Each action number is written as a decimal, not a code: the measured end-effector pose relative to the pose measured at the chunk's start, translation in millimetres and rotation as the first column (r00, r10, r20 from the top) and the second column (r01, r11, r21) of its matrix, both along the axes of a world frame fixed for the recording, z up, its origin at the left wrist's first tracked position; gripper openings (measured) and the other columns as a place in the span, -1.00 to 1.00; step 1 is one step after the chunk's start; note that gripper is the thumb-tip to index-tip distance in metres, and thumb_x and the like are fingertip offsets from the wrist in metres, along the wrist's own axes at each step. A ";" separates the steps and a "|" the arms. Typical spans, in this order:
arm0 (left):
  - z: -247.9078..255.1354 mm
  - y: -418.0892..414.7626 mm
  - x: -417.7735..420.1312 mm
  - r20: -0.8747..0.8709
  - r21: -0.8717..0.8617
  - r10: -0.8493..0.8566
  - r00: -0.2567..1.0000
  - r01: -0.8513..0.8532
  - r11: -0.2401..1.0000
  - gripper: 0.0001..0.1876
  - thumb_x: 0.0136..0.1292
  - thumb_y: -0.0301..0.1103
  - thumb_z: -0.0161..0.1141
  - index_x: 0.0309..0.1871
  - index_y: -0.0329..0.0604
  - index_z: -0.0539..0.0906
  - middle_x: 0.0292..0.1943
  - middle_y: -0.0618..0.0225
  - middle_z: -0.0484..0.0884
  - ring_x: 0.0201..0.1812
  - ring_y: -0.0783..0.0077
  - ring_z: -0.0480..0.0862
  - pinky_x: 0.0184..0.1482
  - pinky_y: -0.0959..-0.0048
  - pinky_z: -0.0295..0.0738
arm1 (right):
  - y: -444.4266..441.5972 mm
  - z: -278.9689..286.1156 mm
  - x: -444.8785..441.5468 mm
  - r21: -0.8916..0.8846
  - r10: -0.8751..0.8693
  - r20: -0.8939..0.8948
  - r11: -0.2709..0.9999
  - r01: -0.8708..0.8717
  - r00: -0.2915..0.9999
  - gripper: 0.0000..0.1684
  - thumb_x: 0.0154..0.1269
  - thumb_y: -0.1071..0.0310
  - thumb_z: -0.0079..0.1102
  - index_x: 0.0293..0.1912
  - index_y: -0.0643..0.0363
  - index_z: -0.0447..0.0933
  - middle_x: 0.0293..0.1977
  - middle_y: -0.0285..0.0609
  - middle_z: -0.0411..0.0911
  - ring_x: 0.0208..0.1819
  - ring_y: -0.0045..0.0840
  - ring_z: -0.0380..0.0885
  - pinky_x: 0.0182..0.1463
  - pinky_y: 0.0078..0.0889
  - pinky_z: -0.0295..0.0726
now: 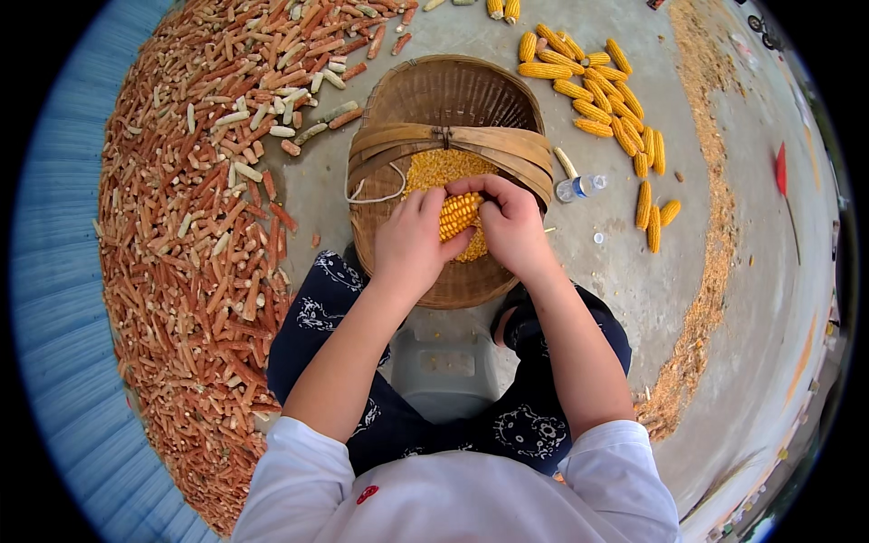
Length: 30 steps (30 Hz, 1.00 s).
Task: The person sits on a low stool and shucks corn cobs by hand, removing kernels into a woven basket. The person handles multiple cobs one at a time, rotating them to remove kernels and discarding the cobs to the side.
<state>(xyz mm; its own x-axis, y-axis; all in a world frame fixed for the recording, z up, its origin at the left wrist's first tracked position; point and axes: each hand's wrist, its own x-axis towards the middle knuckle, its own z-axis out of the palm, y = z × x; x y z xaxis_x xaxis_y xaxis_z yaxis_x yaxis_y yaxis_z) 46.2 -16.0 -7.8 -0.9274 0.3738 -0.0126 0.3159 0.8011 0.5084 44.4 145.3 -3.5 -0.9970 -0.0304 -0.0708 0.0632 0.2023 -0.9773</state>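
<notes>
Both hands are close together over a woven bamboo basket (400,261) that stands between my feet. My left hand (413,237) grips a yellow ear of dried corn (459,214) from the left, with the thumb beneath it. At the ear's right end, the fingers of my right hand (508,216) are curled around and touch its tip. Loose corn kernels (445,166) cover part of the basket's inside below the hands. Across the basket, just beyond my hands, arches a broad bamboo handle (400,144). A white cord (370,200) hangs at its left side.
A large heap of bare corn cobs (204,265) fills the left, against a blue corrugated wall (61,271). Whole corn ears (597,91) lie at the upper right, near a plastic bottle (580,188) and a white cap (598,238). Beneath me is a grey plastic stool (441,390).
</notes>
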 end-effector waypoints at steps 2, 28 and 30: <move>0.2 0.3 -0.6 0.013 -0.010 0.029 1.000 -0.029 1.000 -0.47 0.17 -0.09 0.41 0.09 -0.17 0.48 -0.07 0.17 0.57 0.00 0.04 0.62 -0.05 0.15 0.57 | -1.2 1.3 0.6 -0.013 -0.006 0.026 1.000 0.006 1.000 -0.58 0.22 0.63 -0.15 -0.03 0.36 0.63 -0.11 -0.02 0.71 -0.02 -0.40 0.68 0.16 -0.40 0.58; -12.2 9.1 15.1 0.087 -0.009 0.116 0.989 -0.115 0.993 -0.45 0.19 -0.04 0.37 0.07 -0.20 0.43 -0.08 0.09 0.57 -0.20 -0.04 0.71 -0.26 0.08 0.64 | -15.1 -9.5 7.3 -0.053 -0.136 0.107 0.988 0.142 0.985 -0.54 0.16 0.70 -0.18 -0.11 0.31 0.69 -0.12 -0.01 0.72 0.01 -0.35 0.68 0.21 -0.38 0.56; -4.7 11.8 11.1 0.118 0.066 0.155 0.981 -0.164 0.984 -0.47 0.21 -0.07 0.36 0.07 -0.20 0.43 -0.04 0.04 0.58 -0.11 -0.12 0.66 -0.19 0.01 0.58 | -9.2 -13.0 4.9 -0.151 -0.103 0.114 0.981 0.120 0.988 -0.49 0.22 0.64 -0.18 0.10 0.36 0.59 0.03 -0.08 0.66 0.11 -0.44 0.60 0.27 -0.43 0.48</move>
<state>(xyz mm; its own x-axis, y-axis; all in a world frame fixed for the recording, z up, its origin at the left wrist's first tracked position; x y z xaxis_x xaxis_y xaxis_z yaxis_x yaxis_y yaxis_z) 57.2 -4.2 -12.4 -0.9695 0.2249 -0.0974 0.1245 0.7945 0.5943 49.3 136.2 -16.6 -0.9820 0.0614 -0.1788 0.1810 0.0327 -0.9829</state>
